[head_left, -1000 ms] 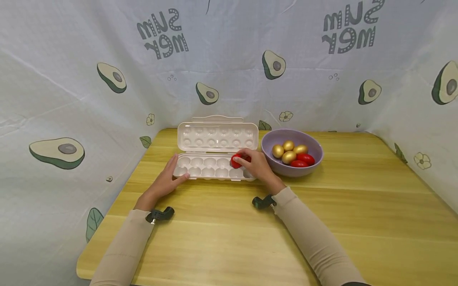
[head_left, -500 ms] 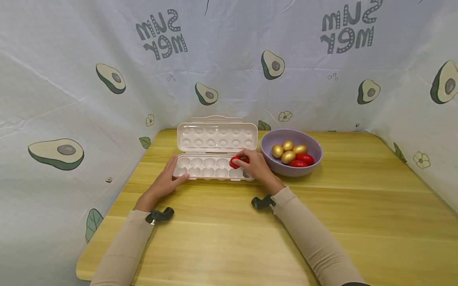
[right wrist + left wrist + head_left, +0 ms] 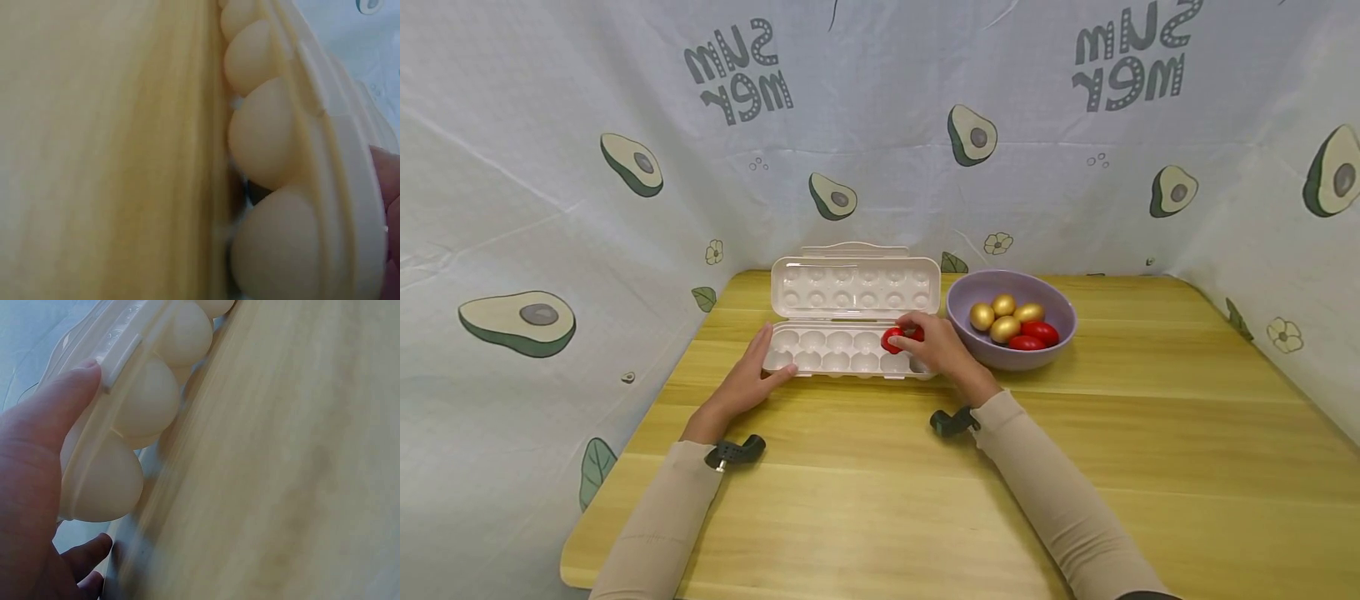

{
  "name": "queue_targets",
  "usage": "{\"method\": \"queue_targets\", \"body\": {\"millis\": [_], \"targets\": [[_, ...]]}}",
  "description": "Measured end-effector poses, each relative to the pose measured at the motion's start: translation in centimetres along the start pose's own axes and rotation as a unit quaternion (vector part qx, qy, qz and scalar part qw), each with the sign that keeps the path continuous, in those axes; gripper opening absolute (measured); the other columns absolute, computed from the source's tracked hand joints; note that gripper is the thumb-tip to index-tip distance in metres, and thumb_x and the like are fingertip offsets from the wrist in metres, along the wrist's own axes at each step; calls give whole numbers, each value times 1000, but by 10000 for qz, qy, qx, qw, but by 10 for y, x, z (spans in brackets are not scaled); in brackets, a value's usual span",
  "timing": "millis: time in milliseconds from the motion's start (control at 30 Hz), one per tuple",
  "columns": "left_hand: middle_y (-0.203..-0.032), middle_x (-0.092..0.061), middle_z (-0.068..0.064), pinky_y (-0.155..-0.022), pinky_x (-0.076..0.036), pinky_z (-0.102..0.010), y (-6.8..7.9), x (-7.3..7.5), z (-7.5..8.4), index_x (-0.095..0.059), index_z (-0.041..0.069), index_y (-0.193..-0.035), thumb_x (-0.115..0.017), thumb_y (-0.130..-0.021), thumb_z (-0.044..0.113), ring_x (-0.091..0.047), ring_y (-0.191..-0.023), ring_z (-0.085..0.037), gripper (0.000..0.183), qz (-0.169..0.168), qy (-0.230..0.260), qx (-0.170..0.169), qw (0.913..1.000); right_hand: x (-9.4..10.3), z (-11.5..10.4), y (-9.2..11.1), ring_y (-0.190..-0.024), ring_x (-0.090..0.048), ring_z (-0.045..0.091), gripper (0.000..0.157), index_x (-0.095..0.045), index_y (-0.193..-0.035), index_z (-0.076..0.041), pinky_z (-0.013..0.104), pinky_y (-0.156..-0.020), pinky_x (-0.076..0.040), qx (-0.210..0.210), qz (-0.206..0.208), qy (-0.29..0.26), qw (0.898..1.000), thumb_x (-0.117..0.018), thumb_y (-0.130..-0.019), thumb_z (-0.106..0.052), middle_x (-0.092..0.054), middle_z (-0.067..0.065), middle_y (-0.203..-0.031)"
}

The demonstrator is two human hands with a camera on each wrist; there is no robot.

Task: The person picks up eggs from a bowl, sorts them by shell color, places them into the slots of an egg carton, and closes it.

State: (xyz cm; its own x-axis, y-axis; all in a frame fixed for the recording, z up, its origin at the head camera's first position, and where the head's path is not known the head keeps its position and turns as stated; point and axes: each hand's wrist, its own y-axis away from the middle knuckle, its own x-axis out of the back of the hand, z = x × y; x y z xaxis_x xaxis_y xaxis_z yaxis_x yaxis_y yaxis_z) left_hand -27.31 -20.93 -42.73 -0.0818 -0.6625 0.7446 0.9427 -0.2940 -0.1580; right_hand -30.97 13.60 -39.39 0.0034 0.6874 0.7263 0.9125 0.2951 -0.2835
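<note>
A cream plastic egg carton (image 3: pixel 838 340) lies with its lid (image 3: pixel 856 287) raised at the back, its cups facing up. My left hand (image 3: pixel 747 372) holds the carton's left end. In the left wrist view the thumb (image 3: pixel 69 394) lies on the front rim, with fingertips low beside the end cup. My right hand (image 3: pixel 942 344) pinches a red egg (image 3: pixel 892 340) over the back row, toward the right end. More red shows beneath its fingers, partly hidden. In the right wrist view only a bit of the fingers (image 3: pixel 389 178) appears behind the carton's rim.
Right of the carton stands a purple bowl (image 3: pixel 958 329) with several gold eggs (image 3: pixel 1004 329) and red eggs (image 3: pixel 1040 334). Both are on a wooden table (image 3: pixel 865 500). A white cloth (image 3: pixel 880 100) printed with avocados hangs behind and at the sides.
The red egg shifts very slightly in the right hand's fingers, its visible side turning a little. The left hand, carton and bowl stay in place.
</note>
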Motion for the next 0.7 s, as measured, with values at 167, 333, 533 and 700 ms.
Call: {"method": "queue_targets", "body": {"millis": [167,333,533,700], "targets": [[-162,1,-10,-116,-11,-53,-1,0,0,-3,6,-155,-58,-93,49,-5,-147,-32,94,6,-19,8,10000,11,-8,1,-106,-61,26,42,-63,-122,-5,40,-97,-46,-194,-174,-100,9996,-73,-87,-26,-67,12,-117],[-162,1,-10,-116,-11,-52,-1,0,0,-3,6,-155,-57,-93,50,-5,-147,-31,94,14,-18,30,10000,18,-10,1,-109,-61,27,46,-61,-126,-2,40,-95,-49,-206,-315,-251,9990,-73,-88,-25,-63,13,-124],[-162,2,-10,-116,-11,-52,0,0,0,-2,7,-155,-57,-93,50,-5,-147,-31,94,-25,-31,56,10000,29,-11,2,-119,-55,31,49,-57,-129,1,45,-101,-44,-105,-362,-460,9982,-71,-90,-25,-59,16,-129],[-162,1,-11,-116,-11,-53,-1,1,0,-3,5,-155,-58,-93,50,-5,-147,-32,95,-23,-24,33,10000,43,-16,3,-122,-53,35,47,-56,-129,4,47,-104,-40,30,-307,-607,9977,-69,-91,-19,-58,20,-129]]}}
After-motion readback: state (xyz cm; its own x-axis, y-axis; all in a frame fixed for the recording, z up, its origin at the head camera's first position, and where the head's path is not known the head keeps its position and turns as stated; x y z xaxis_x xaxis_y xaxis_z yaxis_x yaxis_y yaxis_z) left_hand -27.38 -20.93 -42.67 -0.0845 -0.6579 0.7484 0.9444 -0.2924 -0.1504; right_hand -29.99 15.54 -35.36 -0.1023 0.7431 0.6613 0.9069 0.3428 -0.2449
